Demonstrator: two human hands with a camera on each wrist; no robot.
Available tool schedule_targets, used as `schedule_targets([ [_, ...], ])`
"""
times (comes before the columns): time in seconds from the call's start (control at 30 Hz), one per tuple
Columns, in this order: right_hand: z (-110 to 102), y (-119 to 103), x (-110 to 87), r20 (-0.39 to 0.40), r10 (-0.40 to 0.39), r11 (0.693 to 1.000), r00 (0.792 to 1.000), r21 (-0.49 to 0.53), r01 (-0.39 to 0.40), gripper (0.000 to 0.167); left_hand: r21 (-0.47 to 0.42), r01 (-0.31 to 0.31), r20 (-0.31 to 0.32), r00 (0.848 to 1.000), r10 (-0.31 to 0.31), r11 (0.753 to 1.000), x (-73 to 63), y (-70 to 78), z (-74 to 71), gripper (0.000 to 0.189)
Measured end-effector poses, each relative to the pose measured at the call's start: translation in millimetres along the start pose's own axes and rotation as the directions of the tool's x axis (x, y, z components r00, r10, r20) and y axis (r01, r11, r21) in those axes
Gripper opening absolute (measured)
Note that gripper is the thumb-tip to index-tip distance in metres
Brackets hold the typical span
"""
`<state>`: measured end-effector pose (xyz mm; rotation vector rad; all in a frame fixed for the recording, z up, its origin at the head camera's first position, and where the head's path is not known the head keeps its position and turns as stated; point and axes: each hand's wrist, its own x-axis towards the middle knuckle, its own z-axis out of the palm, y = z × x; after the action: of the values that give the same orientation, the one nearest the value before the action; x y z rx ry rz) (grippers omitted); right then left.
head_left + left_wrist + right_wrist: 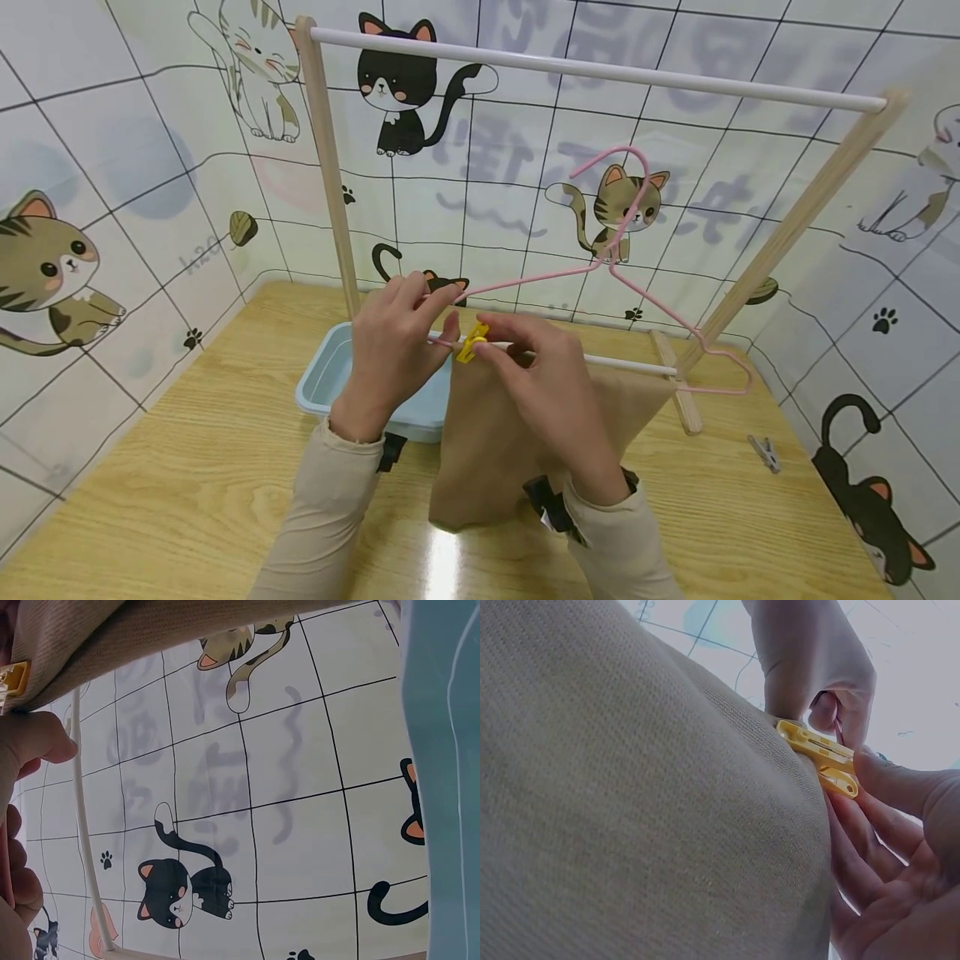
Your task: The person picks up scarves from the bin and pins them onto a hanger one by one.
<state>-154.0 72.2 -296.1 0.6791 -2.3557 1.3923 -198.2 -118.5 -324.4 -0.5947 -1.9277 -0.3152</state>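
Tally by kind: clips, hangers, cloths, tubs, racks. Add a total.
Clips: 2 (yellow clip, grey clip)
Hangers: 1 (pink hanger)
Cloths: 1 (brown cloth)
Tubs: 1 (blue tub)
Racks: 1 (wooden rack)
Total: 6

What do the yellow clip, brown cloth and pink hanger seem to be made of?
Yellow clip: probably plastic, slightly shiny, with moulded-looking slots and a hole.
Brown cloth: matte fabric; its fine ribbed texture suggests a weave or knit.
Pink hanger: thin, smooth rod, likely coated metal, though plastic is possible.
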Motion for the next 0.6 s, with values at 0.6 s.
schedule_targets([
  [0.6,-4.9,-3.2,-6.2,-0.064,0.02,0.998,0.998,0.059,-0.017,0.039,-0.01,0.035,0.016,0.999,-0.035,0.999,-0.6,-3.8,-2.0,0.019],
])
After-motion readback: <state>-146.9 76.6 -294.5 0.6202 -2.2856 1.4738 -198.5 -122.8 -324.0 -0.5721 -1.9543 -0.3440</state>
